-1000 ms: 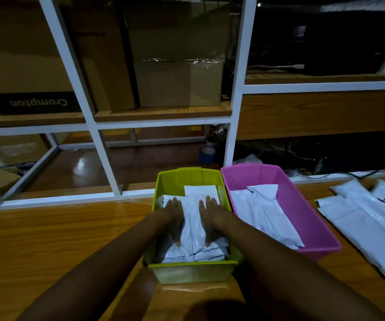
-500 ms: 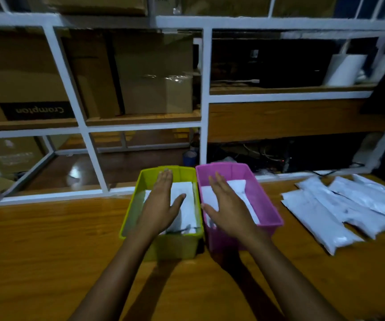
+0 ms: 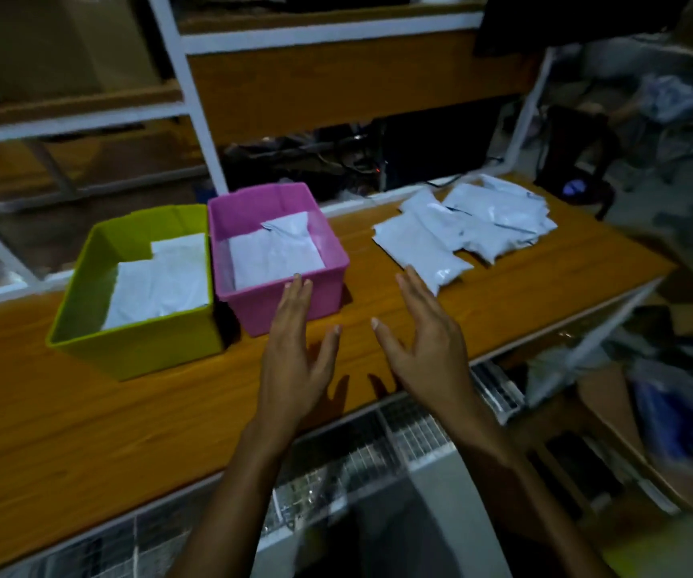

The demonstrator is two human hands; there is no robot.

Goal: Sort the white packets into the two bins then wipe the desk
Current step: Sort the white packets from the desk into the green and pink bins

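A green bin (image 3: pixel 86 294) and a pink bin (image 3: pixel 286 302) stand side by side on the wooden desk (image 3: pixel 86 431), each with white packets lying flat inside. A pile of several white packets (image 3: pixel 461 227) lies on the desk to the right of the pink bin. My left hand (image 3: pixel 294 348) hovers with straight fingers in front of the pink bin, fingertips at its near wall. My right hand (image 3: pixel 424 340) is spread open above the desk, fingertips just short of the nearest loose packet. Both hands hold nothing.
A white-framed shelf unit (image 3: pixel 194 118) with cardboard boxes rises behind the desk. Dark cables and gear (image 3: pixel 336 160) lie behind the pink bin. Wire mesh panels (image 3: pixel 378 452) sit below the desk's near edge, and clutter fills the floor at the right (image 3: pixel 649 369).
Both hands have lifted out of the green bin and moved right, past the pink bin toward the loose packets. The view has swung right and down.
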